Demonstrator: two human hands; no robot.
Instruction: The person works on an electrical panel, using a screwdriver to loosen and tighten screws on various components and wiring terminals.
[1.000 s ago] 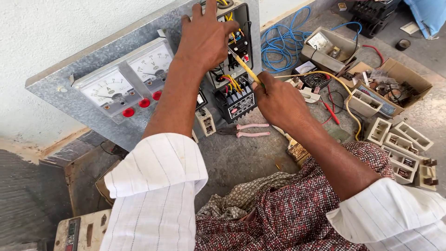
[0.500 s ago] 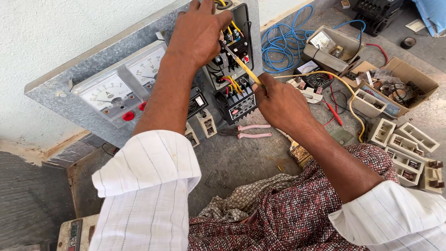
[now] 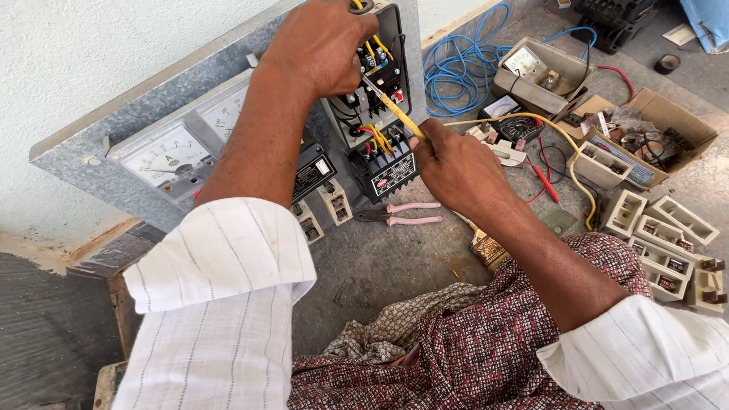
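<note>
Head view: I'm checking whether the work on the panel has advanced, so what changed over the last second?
Little. The left hand slid slightly further up the grey metal panel, still pressing on the black component at its top. The right hand kept its hold on the yellow-handled screwdriver, tip at the wired terminals. The pink-handled pliers and blue cable coil lie as before.
</note>
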